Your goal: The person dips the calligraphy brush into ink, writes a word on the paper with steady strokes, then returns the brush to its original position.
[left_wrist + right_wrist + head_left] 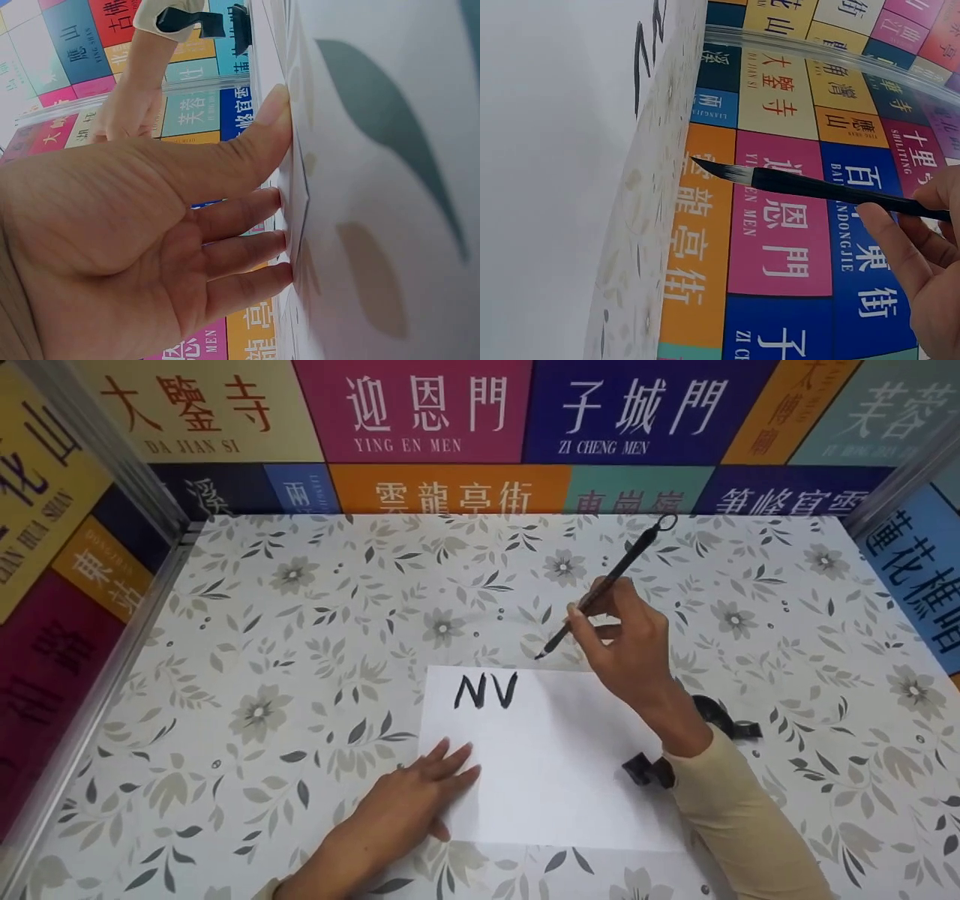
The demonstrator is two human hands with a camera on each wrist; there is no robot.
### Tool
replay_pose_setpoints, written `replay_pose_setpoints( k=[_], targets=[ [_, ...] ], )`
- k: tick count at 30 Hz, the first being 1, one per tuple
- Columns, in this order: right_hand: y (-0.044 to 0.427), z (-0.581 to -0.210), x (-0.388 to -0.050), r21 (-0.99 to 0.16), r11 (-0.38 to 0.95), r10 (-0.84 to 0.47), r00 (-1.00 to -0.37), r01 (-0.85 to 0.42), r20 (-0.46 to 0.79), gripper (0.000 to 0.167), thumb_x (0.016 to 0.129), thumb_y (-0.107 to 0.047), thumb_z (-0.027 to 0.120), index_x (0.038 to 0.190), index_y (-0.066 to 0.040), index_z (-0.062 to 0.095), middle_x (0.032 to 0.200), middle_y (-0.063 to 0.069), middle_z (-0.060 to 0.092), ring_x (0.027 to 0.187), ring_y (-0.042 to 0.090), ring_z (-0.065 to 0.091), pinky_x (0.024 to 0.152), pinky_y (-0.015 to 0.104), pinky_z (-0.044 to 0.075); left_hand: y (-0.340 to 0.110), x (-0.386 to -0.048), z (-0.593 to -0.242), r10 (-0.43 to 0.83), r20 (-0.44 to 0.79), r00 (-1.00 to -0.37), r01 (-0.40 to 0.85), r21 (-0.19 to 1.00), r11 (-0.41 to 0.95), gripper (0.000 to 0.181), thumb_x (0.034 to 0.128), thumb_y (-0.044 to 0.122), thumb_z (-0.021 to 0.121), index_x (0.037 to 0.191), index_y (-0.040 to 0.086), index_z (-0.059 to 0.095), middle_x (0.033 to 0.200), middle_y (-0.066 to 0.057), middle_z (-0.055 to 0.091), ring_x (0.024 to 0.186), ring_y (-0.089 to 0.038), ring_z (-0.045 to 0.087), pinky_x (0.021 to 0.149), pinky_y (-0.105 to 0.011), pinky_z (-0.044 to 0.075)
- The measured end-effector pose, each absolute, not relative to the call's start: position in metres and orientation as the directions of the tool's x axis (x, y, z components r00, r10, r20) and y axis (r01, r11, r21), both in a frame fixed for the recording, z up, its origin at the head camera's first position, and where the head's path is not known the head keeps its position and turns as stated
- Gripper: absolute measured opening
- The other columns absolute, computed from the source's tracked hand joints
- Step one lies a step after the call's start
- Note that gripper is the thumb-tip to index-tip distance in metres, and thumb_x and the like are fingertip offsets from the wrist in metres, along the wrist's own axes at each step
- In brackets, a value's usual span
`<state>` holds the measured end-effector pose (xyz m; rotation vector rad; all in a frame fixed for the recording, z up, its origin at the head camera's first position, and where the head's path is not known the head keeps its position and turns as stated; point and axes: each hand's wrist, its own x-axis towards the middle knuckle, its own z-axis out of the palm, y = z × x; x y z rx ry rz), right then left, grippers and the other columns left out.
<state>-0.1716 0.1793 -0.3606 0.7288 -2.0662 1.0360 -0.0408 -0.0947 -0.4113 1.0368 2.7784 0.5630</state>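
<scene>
A white sheet of paper (555, 780) lies on the table, with the letters "NV" (486, 691) in black ink near its top left. My right hand (626, 645) pinches a black writing brush (607, 583) above the sheet's top edge. In the right wrist view the brush's bristle tip (724, 171) is dark at the point, whitish near the handle, and apart from the paper. My left hand (412, 802) rests on the sheet's left edge with fingers spread. In the left wrist view its thumb (247, 154) and fingertips touch the surface.
The tabletop (360, 607) has a grey floral pattern. Colourful panels (435, 412) with Chinese lettering stand along the back and sides. A black strapped device (720, 716) is around the right wrist, above a beige sleeve (750, 817).
</scene>
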Motion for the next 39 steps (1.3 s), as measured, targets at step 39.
replay_pose_setpoints(
  k=[39],
  targets=[
    [0.173,-0.392,-0.162,-0.496,0.503,-0.184,-0.648,-0.708,0.739,0.022,0.083,-0.003,0.072,0.095,0.004,0.055,0.085,0.009,0.064,0.077,0.017,0.070,0.055,0.020,0.054,-0.095,-0.042,-0.409,0.646,-0.042,-0.762,0.575,0.414,0.706,0.077,0.0658,0.030,0.074,0.137,0.010,0.054,0.147,-0.009,0.041,0.134,-0.033,0.038,0.085,-0.052,0.049]
  ],
)
